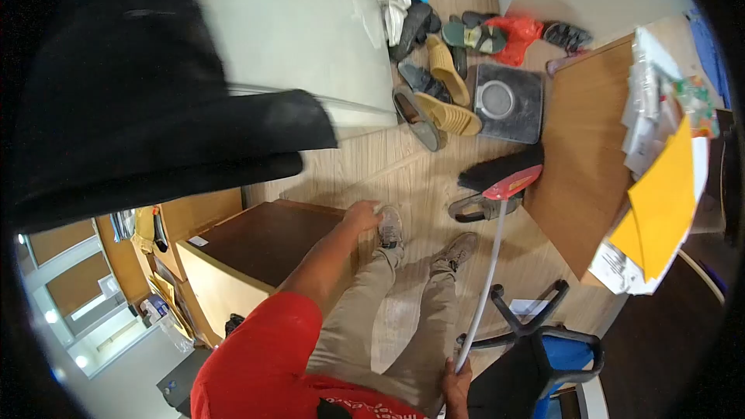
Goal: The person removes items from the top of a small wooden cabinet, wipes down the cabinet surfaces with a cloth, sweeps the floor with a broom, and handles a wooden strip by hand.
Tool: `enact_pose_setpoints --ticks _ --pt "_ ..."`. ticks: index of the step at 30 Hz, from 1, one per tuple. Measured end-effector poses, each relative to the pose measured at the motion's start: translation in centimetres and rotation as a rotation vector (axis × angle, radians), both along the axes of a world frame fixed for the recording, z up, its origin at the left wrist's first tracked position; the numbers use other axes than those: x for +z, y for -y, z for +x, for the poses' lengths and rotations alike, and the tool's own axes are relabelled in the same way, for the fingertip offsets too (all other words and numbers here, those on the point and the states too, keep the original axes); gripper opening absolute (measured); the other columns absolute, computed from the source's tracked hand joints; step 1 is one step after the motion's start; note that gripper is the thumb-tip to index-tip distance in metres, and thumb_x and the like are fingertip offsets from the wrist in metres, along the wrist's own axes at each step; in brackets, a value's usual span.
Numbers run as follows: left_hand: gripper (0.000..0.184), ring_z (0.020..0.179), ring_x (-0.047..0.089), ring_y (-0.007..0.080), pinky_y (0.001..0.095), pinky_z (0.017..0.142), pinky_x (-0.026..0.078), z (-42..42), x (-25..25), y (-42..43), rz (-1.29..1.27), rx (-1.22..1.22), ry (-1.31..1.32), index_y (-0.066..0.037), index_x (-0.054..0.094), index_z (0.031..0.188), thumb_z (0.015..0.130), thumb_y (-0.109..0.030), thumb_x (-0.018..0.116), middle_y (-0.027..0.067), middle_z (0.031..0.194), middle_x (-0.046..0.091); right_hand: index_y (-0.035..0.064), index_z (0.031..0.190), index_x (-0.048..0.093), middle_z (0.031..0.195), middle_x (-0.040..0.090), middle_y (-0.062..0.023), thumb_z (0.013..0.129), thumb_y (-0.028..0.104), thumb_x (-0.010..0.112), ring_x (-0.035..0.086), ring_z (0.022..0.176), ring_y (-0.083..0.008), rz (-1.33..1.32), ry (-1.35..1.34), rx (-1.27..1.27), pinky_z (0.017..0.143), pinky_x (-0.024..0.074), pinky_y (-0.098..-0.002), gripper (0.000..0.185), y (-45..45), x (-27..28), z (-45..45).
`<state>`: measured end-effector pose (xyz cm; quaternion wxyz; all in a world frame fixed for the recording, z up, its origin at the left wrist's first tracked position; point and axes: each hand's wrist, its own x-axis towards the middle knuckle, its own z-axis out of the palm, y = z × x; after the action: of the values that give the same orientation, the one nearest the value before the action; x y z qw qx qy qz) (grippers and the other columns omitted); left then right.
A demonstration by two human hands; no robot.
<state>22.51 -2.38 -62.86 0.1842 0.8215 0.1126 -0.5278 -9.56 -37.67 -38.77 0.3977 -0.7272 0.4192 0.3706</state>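
Observation:
My right hand (458, 382) is closed round the pale handle of a broom (497, 252), low in the view beside my right leg. The broom's red head (512, 184) with black bristles is on the wood-look floor, next to a dark sandal (475, 208). My left hand (365, 216) reaches forward at the right end of a low cabinet with a dark brown top (272, 242). Its fingers look apart, with nothing visible in them; whether it touches the cabinet I cannot tell. My shoes are just to its right.
Shoes and slippers (446, 70), a red plastic bag (518, 37) and a grey scale-like square (508, 103) lie ahead. A wooden cabinet (582, 163) bearing papers and yellow envelopes (660, 206) stands right. An office chair (535, 341) is at lower right; black cloth (171, 132) fills the upper left.

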Motion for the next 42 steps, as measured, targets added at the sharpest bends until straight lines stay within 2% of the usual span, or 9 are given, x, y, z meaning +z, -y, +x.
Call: enact_pose_setpoints --ticks 3,5,8,14,20,25,31,40,42 --pt "0.064 0.129 0.047 0.0300 0.0371 0.108 0.038 1.7 -7.8 1.9 0.145 -0.141 0.023 -0.011 0.045 0.142 0.087 -0.040 0.063 0.0151 0.141 0.048 -0.0040 0.111 0.056 0.070 0.059 -0.0095 0.090 0.020 0.062 0.056 0.055 -0.0159 -0.078 0.303 0.063 0.049 0.0452 -0.0323 0.032 -0.1 -0.4 -1.2" --pt "0.066 0.130 0.045 0.0303 0.0372 0.109 0.038 3.3 -11.1 2.9 0.187 -0.109 0.001 -0.013 0.041 0.144 0.087 -0.038 0.064 0.0146 0.144 0.045 0.0129 0.133 0.051 0.109 0.060 -0.0099 0.093 0.027 0.058 0.054 0.092 -0.0182 0.021 -0.127 -0.105 0.088 0.0461 -0.0361 0.043 -0.4 2.4 2.4" --pt "0.066 0.129 0.045 0.0311 0.0376 0.108 0.038 5.1 -15.0 3.7 0.225 -0.168 0.016 -0.011 0.042 0.143 0.087 -0.038 0.064 0.0152 0.143 0.045 0.0118 0.136 0.045 0.106 0.057 -0.0102 0.094 0.023 0.056 0.052 0.085 -0.0187 0.135 -0.248 -0.169 0.077 0.0442 -0.0345 0.045 0.5 1.6 -6.3" --pt "0.072 0.131 0.042 0.0314 0.0388 0.109 0.038 5.8 -22.4 4.2 0.235 -0.021 0.225 -0.008 0.038 0.143 0.084 -0.033 0.070 0.0156 0.145 0.040 0.0128 0.137 0.044 0.109 0.057 -0.0109 0.094 0.024 0.057 0.052 0.089 -0.0189 0.155 -0.414 -0.177 0.080 0.0439 -0.0359 0.046 0.3 -2.2 -2.2" --pt "0.074 0.121 0.049 0.0375 0.0416 0.103 0.042 5.4 -24.8 4.3 0.289 0.002 0.378 -0.004 0.047 0.135 0.076 -0.038 0.077 0.0181 0.130 0.051 0.0138 0.138 0.044 0.112 0.057 -0.0117 0.094 0.025 0.058 0.052 0.093 -0.0192 0.156 -0.477 -0.200 0.082 0.0436 -0.0373 0.048 0.0 -4.6 -1.9" --pt "0.062 0.122 0.047 0.0348 0.0421 0.103 0.041 4.2 -24.2 4.7 0.256 -0.291 -0.074 -0.001 0.049 0.131 0.080 -0.027 0.074 0.0200 0.132 0.045 0.0147 0.139 0.043 0.115 0.056 -0.0123 0.093 0.026 0.058 0.052 0.096 -0.0194 0.167 -0.470 -0.221 0.084 0.0434 -0.0385 0.049 -0.7 -5.9 -1.8" --pt "0.035 0.120 0.048 0.0294 0.0461 0.105 0.036 -2.8 -24.6 6.0 0.265 -0.538 0.195 -0.003 0.056 0.122 0.088 -0.014 0.054 0.0165 0.128 0.051 0.0157 0.140 0.043 0.118 0.056 -0.0130 0.093 0.026 0.059 0.052 0.100 -0.0196 0.143 -0.461 -0.233 0.087 0.0431 -0.0399 0.051 -1.7 -6.0 -2.1" --pt "0.027 0.112 0.053 0.0288 0.0462 0.102 0.040 -3.9 -25.7 3.3 0.149 -0.999 0.282 -0.006 0.064 0.111 0.088 -0.011 0.051 0.0135 0.123 0.056 0.0173 0.142 0.042 0.123 0.056 -0.0141 0.092 0.028 0.060 0.052 0.106 -0.0200 0.131 -0.467 -0.228 0.091 0.0426 -0.0420 0.054 -2.9 -6.3 -2.5" --pt "0.026 0.109 0.055 0.0290 0.0455 0.099 0.042 -3.9 -25.6 3.3 0.119 -0.834 0.230 -0.006 0.064 0.109 0.087 -0.010 0.052 0.0135 0.121 0.057 0.0176 0.142 0.042 0.124 0.055 -0.0144 0.092 0.028 0.060 0.052 0.108 -0.0201 0.125 -0.455 -0.228 0.092 0.0425 -0.0425 0.054 -3.0 -6.3 -2.4"
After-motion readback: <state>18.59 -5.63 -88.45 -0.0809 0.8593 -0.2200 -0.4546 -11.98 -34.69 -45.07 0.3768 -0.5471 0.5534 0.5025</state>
